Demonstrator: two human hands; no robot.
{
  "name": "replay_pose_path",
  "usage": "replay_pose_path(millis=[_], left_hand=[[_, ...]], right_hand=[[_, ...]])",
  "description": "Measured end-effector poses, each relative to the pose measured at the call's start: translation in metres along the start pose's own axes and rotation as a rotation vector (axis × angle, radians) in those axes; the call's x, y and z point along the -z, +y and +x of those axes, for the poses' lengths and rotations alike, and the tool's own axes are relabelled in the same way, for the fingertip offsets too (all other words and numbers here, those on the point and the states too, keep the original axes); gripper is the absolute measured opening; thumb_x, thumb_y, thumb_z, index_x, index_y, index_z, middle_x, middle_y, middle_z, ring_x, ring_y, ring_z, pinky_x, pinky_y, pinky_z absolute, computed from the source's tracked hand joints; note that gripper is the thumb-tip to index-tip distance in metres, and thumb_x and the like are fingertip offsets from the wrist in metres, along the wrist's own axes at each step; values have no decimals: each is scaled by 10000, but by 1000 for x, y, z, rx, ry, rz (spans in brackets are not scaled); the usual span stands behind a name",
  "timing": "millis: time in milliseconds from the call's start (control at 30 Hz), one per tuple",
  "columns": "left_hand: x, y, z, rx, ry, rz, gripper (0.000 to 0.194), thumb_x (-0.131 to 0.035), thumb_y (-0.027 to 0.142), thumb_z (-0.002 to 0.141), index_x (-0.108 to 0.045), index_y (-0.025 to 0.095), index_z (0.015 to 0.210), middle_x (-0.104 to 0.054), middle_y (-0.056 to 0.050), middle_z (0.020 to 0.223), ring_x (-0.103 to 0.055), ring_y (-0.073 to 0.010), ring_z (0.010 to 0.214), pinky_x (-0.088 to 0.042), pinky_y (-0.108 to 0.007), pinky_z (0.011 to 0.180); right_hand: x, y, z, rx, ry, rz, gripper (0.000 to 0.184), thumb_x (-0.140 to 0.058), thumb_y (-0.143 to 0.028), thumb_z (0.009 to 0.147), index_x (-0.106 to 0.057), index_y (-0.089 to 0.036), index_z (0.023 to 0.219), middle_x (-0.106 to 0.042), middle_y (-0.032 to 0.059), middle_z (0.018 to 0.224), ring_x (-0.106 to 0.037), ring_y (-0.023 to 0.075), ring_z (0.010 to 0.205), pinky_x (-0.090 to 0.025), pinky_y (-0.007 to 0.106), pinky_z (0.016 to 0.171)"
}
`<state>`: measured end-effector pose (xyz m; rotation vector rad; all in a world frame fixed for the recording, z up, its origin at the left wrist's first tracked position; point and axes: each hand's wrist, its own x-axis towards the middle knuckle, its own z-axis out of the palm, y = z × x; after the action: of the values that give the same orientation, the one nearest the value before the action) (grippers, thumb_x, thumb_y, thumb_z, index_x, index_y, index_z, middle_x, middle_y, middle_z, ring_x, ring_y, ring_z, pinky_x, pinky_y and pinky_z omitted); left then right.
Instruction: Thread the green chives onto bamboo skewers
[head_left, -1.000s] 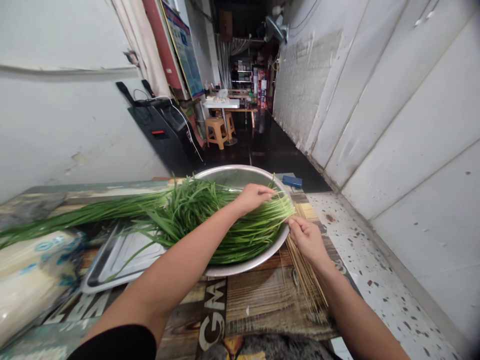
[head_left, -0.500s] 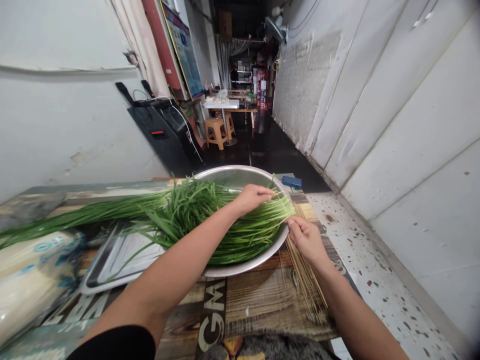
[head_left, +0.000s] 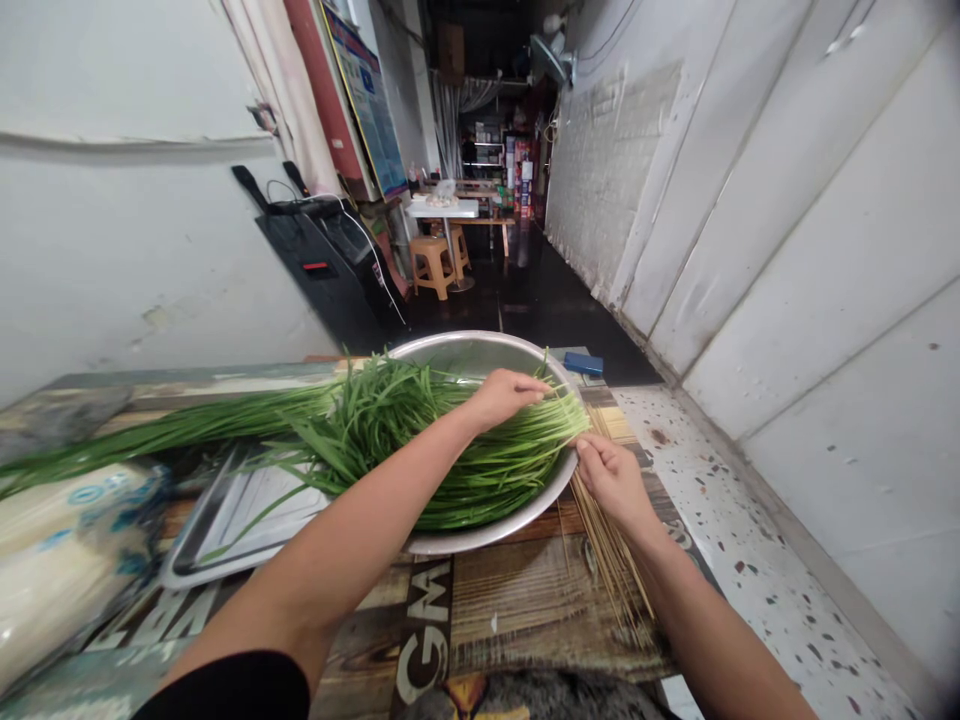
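Large metal bowl [head_left: 469,341] on table [head_left: 517,600], heaped with green stalks [head_left: 472,465], pale ends toward right rim. Left hand [head_left: 506,395] over them, fingers pinched at pale ends. Right hand [head_left: 609,470] at right rim, fingers curled, grip unclear. Flat tray [head_left: 180,570] left of bowl, holding white sheets.

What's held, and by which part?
Left hand pinches the greens near their pale stem ends. Right hand is pinched shut beside them; what it holds can't be told.
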<state>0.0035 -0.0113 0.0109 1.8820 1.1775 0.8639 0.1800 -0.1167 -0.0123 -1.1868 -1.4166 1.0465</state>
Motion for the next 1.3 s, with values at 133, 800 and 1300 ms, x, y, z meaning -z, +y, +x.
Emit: replay_pose_path(millis=[133, 800, 1300], left_hand=[[1, 0, 1, -109, -20, 77, 230, -593, 233, 745, -729, 165, 917, -721, -55, 910, -644, -164, 847, -460, -264, 828], [13, -19, 15, -132, 45, 935, 269, -515, 301, 821, -692, 246, 1016, -651, -85, 992, -531, -239, 970, -384, -347, 826], [1, -10, 36, -183, -54, 872, 277, -503, 271, 817, -697, 217, 1008, -665, -87, 934, -592, -218, 926, -420, -308, 830]], right_hand=[[0, 0, 0, -37, 11, 6, 342, -491, -471, 811, -568, -146, 739, -343, -66, 441, -278, 74, 404, -216, 208, 403], [3, 3, 3, 39, 21, -164, 295, -465, -391, 824, -605, -143, 751, -352, -46, 461, -359, 115, 483, -289, 225, 479], [2, 3, 4, 1, 17, -104, 321, -481, -433, 803, -590, -142, 722, -403, -38, 496, -360, 98, 479, -313, 211, 466]])
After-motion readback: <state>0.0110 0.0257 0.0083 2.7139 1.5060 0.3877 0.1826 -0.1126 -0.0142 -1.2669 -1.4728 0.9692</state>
